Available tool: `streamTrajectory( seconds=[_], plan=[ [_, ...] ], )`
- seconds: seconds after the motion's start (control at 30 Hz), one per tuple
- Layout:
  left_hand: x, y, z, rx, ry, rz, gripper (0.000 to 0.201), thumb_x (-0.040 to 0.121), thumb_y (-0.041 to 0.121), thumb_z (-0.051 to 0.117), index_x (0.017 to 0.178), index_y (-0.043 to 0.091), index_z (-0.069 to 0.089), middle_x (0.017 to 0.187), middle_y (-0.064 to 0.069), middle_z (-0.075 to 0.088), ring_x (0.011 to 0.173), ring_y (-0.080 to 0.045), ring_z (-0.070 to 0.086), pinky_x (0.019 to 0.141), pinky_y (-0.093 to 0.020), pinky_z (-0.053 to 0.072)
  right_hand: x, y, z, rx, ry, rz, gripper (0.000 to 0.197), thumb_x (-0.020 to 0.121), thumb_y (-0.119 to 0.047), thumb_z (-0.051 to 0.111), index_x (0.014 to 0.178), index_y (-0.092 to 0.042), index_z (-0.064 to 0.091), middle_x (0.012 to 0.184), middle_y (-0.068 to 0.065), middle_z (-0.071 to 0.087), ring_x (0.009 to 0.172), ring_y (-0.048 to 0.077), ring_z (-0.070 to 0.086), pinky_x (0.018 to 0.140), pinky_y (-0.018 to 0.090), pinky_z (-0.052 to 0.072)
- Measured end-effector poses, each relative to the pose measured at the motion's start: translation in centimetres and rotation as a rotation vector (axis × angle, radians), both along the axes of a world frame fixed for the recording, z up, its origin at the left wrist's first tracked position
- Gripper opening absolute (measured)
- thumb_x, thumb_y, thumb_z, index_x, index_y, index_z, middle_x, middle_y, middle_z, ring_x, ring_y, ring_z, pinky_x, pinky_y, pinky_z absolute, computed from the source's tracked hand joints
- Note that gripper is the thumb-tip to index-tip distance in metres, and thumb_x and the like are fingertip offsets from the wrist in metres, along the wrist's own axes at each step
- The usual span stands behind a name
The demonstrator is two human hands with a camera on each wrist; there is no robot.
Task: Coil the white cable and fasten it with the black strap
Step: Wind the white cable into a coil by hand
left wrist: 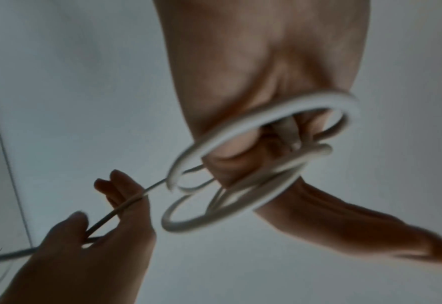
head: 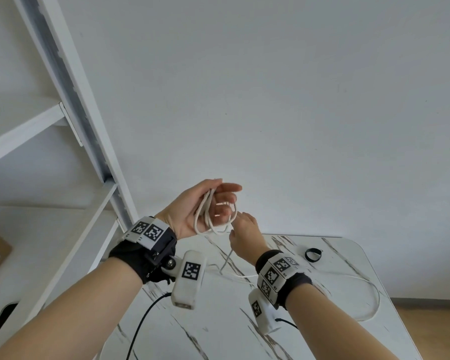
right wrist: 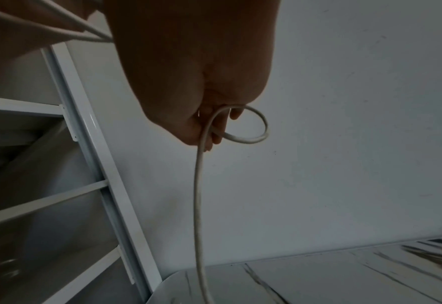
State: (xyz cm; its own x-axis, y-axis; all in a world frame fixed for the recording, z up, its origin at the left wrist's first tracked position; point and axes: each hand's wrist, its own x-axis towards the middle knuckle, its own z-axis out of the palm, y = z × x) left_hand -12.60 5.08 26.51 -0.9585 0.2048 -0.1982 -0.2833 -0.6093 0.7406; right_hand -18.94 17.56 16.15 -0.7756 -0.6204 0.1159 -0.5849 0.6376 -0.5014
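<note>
My left hand [head: 205, 203] is raised above the table, palm up, with several loops of the white cable [head: 208, 216] hanging over its palm and fingers [left wrist: 240, 185]. Just to its right, my right hand [head: 244, 232] pinches the free run of the cable [left wrist: 126, 205] with curled fingers [right wrist: 209, 127]. From there the cable drops to the marble-patterned table [head: 348, 333] and trails in a wide bend at the right [head: 372, 302]. The black strap [head: 312, 254], rolled into a small ring, lies on the table far right of my hands.
A white metal shelving frame [head: 94, 141] rises at the left, close to my left hand. A plain white wall [head: 296, 100] is behind the table. Black leads [head: 143, 320] run from the wrist cameras across the table front.
</note>
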Motion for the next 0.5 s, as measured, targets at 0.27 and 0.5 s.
streamTrajectory(
  seconds=[0.27, 0.5],
  plan=[
    [-1.6, -0.4, -1.0, 0.114, 0.021, 0.207, 0.041, 0.099, 0.034, 0.037, 0.111, 0.006, 0.066, 0.079, -0.005, 0.07, 0.077, -0.019, 0.071, 0.073, -0.029, 0.059, 0.3, 0.6, -1.0, 0.017, -0.043, 0.031, 0.067, 0.067, 0.021, 0.04, 0.13, -0.003, 0.044, 0.128, 0.018, 0.045, 0.12, 0.033, 0.04, 0.106, 0.038, 0.035],
    [-2.6, -0.9, -2.1, 0.107, 0.056, 0.354, 0.04, 0.1, 0.035, 0.034, 0.113, 0.009, 0.062, 0.081, -0.006, 0.072, 0.084, -0.022, 0.072, 0.08, -0.031, 0.059, 0.7, 1.0, -0.6, 0.081, -0.173, 0.011, 0.052, 0.078, 0.018, 0.038, 0.125, -0.004, 0.041, 0.127, 0.015, 0.046, 0.105, 0.032, 0.053, 0.08, 0.034, 0.045]
  ],
)
